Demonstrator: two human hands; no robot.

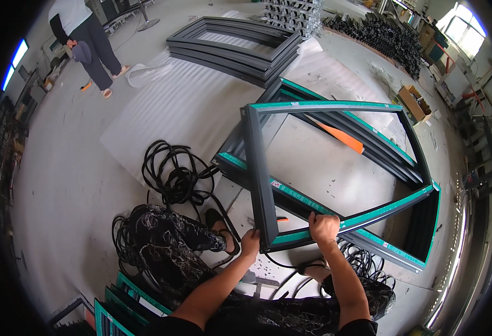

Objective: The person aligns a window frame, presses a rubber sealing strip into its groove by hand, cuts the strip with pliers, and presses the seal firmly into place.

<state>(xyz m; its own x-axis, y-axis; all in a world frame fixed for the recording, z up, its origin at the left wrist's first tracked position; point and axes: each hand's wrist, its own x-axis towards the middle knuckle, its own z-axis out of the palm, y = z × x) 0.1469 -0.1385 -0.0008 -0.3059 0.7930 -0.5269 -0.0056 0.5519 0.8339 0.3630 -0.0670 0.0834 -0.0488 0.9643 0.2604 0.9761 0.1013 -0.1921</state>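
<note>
I hold a dark grey window frame (260, 179) with green tape along its edges, tilted across a stack of similar frames (391, 252). My left hand (250, 245) is closed at its near left corner, the fingers partly hidden by the frame. Along the near bar, a little right of that corner, my right hand (324, 228) is closed over the green-taped edge. A flat orange piece (341, 137) shows through the opening, lying by the stack's far bars. Black rubber-like strip (179, 173) lies coiled to the left of the frames.
Another pile of grey frames (229, 56) lies beyond on white foam sheeting (139, 123). More green-taped frames (111, 308) stand at my lower left. A cardboard box (414, 105) sits at right, near a heap of dark profiles (380, 39). Someone (86, 33) stands at the far left.
</note>
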